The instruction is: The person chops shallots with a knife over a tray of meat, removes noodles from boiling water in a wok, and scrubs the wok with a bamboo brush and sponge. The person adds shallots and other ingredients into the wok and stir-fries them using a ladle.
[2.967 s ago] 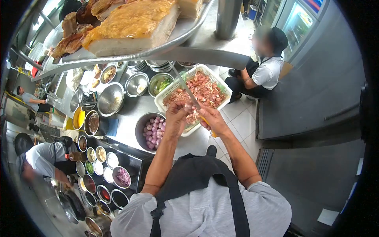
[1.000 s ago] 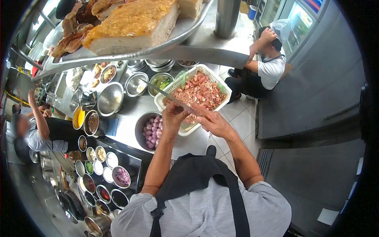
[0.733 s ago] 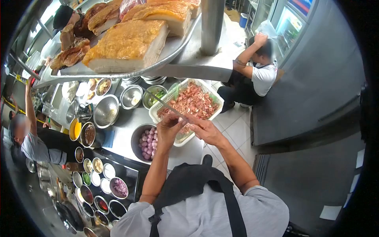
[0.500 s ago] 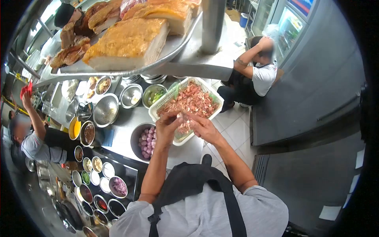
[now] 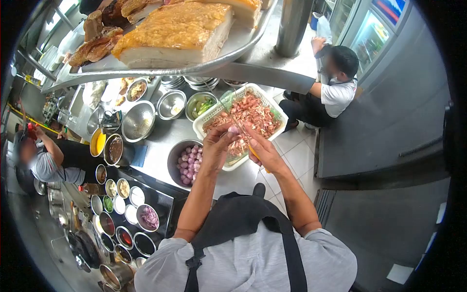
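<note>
Between the fingertips of my left hand is a small peeled pinkish shallot. My right hand is closed on the yellow handle of a knife, whose thin blade points up and left beside the shallot. Both hands are held over the near edge of a white plastic basket of sliced reddish meat. Left of my left hand stands a steel bowl of whole purple shallots.
Overhead, a shelf tray carries roasted meat. Steel bowls and sauce pots stand left. One person sits at right; another stands at far left beyond small containers.
The knife blade has swung from pointing left to pointing more upward, and its yellow handle shows again. The seated person's raised arm has lowered somewhat. The view has shifted.
</note>
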`<state>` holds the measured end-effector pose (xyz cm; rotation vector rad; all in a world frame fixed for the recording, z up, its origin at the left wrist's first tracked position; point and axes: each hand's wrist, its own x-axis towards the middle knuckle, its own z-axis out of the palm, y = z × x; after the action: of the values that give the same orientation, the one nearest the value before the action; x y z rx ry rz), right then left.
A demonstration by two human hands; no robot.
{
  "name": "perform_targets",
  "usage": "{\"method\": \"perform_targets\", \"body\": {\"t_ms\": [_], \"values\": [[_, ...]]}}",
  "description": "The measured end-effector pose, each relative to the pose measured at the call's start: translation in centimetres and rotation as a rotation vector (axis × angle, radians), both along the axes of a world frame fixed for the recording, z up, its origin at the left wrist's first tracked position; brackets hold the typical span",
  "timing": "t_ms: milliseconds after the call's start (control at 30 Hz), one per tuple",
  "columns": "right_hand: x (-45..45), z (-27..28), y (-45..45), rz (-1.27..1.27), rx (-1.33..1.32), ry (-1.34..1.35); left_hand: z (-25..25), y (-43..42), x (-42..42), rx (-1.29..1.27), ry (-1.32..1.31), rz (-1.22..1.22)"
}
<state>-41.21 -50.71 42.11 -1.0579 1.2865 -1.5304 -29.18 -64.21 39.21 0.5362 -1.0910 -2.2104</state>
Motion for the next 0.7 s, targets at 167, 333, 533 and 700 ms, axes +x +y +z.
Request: {"method": "perform_targets", "body": {"t_ms": [167,333,533,700], "values": [[0.5,-0.6,-0.5,-0.012,0.064,0.048,0.3,1.1,-0.4,-0.163,-0.085,0.094],[0.3,-3.0,-0.9,-0.020,-0.040,0.040,1.1,1.3,-0.1,-0.180,-0.150,0.154],[0.0,-4.0,-1.1,-0.200,-0.022,-0.059,-1.3,-0.2,0.4,-0.076,-0.053,0.027],[-0.7,-3.2,-1.1,-0.258,0.111,-0.058,-1.4,-0.1,0.4,0.080,0.020,0.039]]}}
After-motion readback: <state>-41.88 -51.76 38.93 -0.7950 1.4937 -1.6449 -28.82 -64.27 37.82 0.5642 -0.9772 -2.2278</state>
